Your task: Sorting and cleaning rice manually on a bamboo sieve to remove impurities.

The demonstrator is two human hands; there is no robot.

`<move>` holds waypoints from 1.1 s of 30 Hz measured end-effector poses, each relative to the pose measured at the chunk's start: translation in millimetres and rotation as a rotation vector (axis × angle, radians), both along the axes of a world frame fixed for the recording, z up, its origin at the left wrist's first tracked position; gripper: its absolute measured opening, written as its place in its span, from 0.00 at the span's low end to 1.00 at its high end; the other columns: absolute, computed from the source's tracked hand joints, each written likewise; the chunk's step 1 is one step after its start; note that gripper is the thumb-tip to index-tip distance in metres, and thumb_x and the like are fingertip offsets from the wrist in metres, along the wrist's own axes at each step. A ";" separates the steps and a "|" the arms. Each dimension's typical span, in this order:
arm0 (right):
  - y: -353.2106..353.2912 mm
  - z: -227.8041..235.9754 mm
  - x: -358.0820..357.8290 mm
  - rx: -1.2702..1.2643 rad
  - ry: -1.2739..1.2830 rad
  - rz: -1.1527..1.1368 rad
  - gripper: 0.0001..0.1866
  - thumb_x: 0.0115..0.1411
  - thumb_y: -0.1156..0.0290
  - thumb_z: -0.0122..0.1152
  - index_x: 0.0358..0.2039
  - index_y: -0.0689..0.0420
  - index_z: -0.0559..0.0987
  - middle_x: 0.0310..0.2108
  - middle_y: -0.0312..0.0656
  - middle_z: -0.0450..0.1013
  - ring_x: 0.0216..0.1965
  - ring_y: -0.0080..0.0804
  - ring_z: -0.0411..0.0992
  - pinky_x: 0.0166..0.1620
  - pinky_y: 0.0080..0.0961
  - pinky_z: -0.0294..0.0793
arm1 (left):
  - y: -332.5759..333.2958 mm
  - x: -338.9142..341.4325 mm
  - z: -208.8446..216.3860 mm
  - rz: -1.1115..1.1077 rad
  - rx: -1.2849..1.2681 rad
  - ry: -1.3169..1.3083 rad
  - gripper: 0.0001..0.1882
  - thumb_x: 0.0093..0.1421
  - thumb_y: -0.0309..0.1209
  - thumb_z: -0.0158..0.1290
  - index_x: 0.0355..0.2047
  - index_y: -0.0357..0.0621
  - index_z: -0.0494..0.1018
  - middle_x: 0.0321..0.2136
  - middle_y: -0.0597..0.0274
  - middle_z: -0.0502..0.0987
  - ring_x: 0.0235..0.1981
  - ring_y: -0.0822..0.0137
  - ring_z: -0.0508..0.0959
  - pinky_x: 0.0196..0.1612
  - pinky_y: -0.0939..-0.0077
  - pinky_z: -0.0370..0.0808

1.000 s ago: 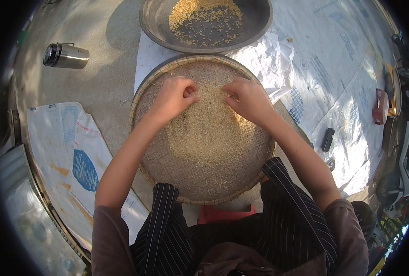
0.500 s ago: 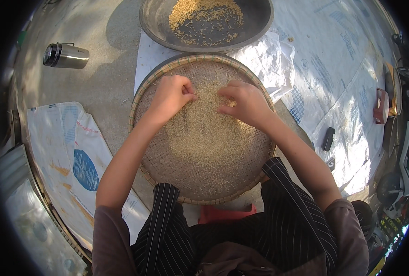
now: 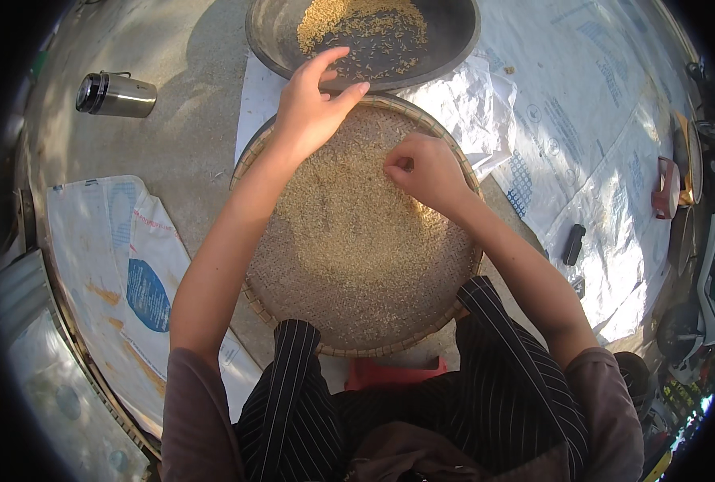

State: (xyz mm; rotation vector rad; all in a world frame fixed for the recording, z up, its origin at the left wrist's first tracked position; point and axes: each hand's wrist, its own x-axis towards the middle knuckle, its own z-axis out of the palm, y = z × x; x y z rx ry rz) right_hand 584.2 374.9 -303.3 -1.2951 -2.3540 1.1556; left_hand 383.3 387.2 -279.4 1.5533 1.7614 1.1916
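Observation:
A round woven winnowing tray with a bamboo rim lies in front of my knees, holding a spread layer of pale grain. Beyond it stands a dark, wide basin with golden unhusked grain heaped along its far side. My left hand is over the tray's far rim, its fingers apart and reaching to the basin's near edge; nothing shows in it. Over the right part of the grain, my right hand has thumb and forefinger pinched together. Whatever it may hold is too small to make out.
A steel flask lies on the concrete at the far left. White printed sheeting covers the ground to the right, with a small black object on it. Another folded sack lies at left. A red stool shows below the tray.
My left hand has moved from the grain up to the basin's near edge, and its pinched fingers have spread. My right hand stays over the tray, its fingers now closed into a pinch.

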 end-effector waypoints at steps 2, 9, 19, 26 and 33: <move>2.1 2.9 0.9 -0.011 0.006 -0.036 0.03 0.48 0.72 0.62 0.24 0.57 0.81 0.25 0.42 0.75 0.31 0.39 0.75 0.37 0.34 0.75 | -14.2 6.9 0.8 -0.086 -0.044 0.082 0.16 0.54 0.30 0.61 0.43 0.40 0.76 0.43 0.58 0.78 0.39 0.66 0.78 0.38 0.69 0.76; 40.6 39.1 3.1 0.010 0.109 -0.127 0.07 0.49 0.73 0.62 0.30 0.58 0.82 0.28 0.45 0.79 0.30 0.38 0.78 0.38 0.30 0.77 | -58.0 30.8 -7.2 -0.308 -0.358 0.368 0.08 0.50 0.29 0.63 0.30 0.38 0.79 0.28 0.53 0.79 0.27 0.62 0.79 0.33 0.70 0.76; 55.7 48.0 -4.0 0.219 0.226 -0.081 0.13 0.50 0.73 0.63 0.38 0.57 0.83 0.35 0.47 0.79 0.36 0.39 0.79 0.44 0.33 0.77 | -65.1 33.0 -6.6 -0.327 -0.481 0.408 0.06 0.53 0.28 0.60 0.30 0.38 0.79 0.28 0.53 0.80 0.28 0.60 0.81 0.35 0.68 0.77; 1.4 15.6 17.5 0.021 -0.148 0.113 0.06 0.47 0.72 0.64 0.27 0.57 0.83 0.28 0.45 0.78 0.33 0.41 0.77 0.40 0.34 0.76 | -32.3 11.5 -10.2 -0.004 -0.080 -0.086 0.21 0.53 0.32 0.62 0.46 0.39 0.73 0.35 0.53 0.81 0.34 0.59 0.82 0.38 0.66 0.78; -2.1 -6.0 33.2 0.009 -0.056 0.099 0.05 0.46 0.73 0.68 0.26 0.56 0.84 0.27 0.40 0.77 0.28 0.34 0.76 0.35 0.30 0.74 | -45.4 29.9 -16.4 -0.216 -0.161 0.178 0.17 0.51 0.29 0.63 0.42 0.40 0.76 0.37 0.57 0.80 0.34 0.67 0.80 0.37 0.73 0.77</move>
